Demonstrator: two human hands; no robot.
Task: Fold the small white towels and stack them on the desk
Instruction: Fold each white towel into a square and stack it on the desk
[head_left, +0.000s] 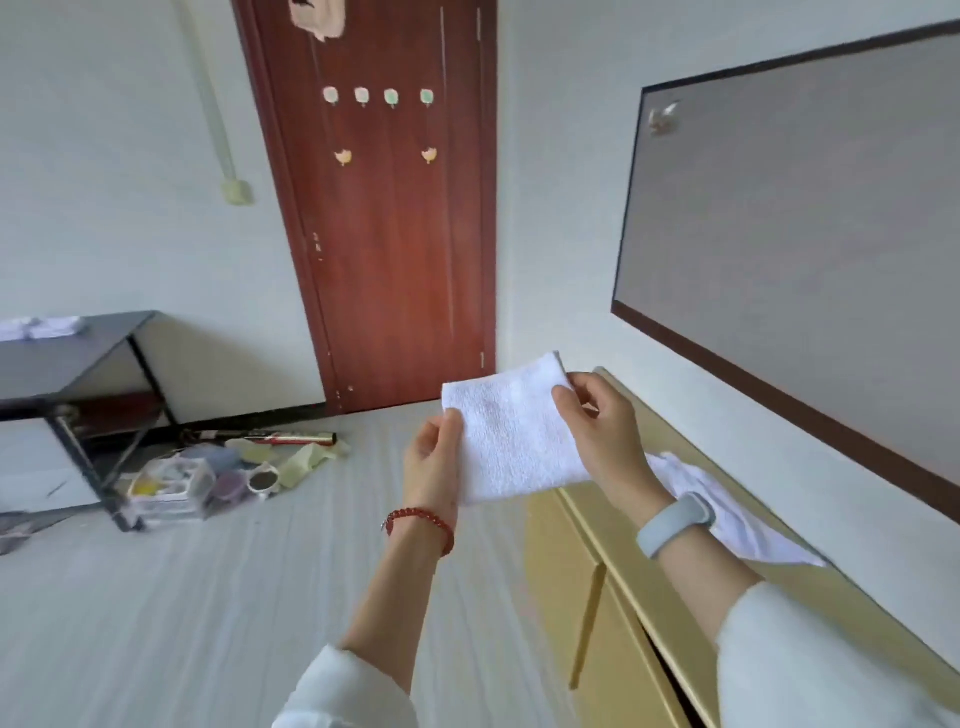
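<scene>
Folded towel (511, 436): held up in the air between both hands, left of the yellow cabinet (623, 597).
Left hand (434, 462): pinches the towel's left edge, thumb on top.
Right hand (602, 431): grips the towel's right edge, fingers curled round it.
Loose towels (727, 512): lie crumpled on the cabinet top, near right.
Dark worktop (62, 358): far left, white towels (39, 327) on it.

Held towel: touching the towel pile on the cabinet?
Cannot tell. In the head view, the right hand and wrist cover where the held towel meets the towel pile.
</scene>
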